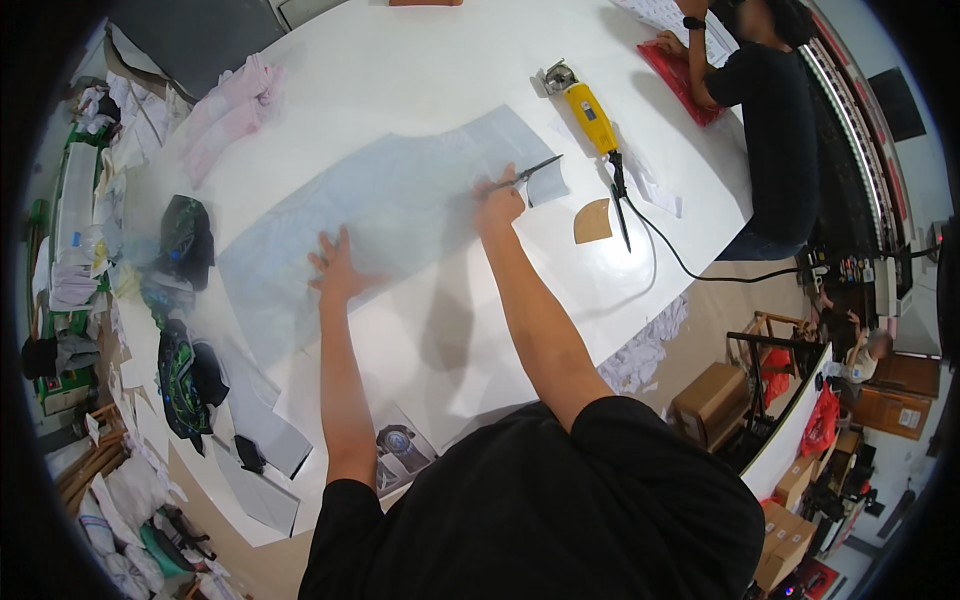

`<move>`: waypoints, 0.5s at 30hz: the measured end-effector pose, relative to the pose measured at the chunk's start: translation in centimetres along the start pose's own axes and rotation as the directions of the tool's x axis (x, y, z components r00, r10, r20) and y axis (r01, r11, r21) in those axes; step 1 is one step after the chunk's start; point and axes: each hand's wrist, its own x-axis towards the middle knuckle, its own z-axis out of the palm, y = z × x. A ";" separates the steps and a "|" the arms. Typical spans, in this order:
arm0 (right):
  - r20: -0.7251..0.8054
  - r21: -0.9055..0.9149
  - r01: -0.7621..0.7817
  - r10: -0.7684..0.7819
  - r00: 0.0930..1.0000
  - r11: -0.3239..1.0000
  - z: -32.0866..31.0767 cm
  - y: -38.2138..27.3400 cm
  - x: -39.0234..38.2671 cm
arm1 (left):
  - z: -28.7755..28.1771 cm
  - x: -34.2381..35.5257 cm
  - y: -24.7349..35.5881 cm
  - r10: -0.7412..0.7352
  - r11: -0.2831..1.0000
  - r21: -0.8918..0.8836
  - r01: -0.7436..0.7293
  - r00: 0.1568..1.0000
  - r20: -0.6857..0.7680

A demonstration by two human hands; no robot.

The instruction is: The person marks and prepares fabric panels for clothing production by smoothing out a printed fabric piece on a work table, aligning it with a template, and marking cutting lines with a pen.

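Observation:
A large light-blue sheet of fabric (410,190) lies flat across the white table (400,50). My left hand (340,270) presses on its near left part, with fingers spread. My right hand (502,205) is closed round the handles of a pair of scissors (540,168) at the right end of the sheet. Their blades point up and to the right, over the sheet's corner. Close below the blades lies a small pale-blue piece (546,186); whether it is fully cut off I cannot tell. A brown fan-shaped piece (592,224) rests to the right.
A yellow electric cutter (590,118) lies beyond my right hand, its black cable (690,268) trailing off the right edge. Beside it is a dark pointed tool (624,215). Pink cloth (230,105) and dark bags (185,240) sit left. Another person (780,140) works at the far right.

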 end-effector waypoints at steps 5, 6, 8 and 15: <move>0.168 -0.115 -0.063 0.082 0.982 0.991 -5.2 -1.6 -3.0 | -0.2 -0.2 -0.1 -0.003 1.000 0.002 0.003 1.000 -0.009; 0.193 -0.151 -0.062 0.092 0.977 0.986 -7.2 -1.8 -3.2 | -0.1 0.0 -0.2 0.002 1.000 0.003 -0.002 1.000 -0.014; 0.216 -0.207 -0.050 0.096 0.972 0.977 -10.7 -2.7 -4.1 | 0.5 0.3 -0.9 -0.002 1.000 0.006 0.002 1.000 -0.026; 0.228 -0.625 0.070 0.096 0.969 0.777 -20.3 -8.0 -7.5 | 1.7 0.8 -1.7 0.070 0.997 -0.029 -0.076 0.985 -0.160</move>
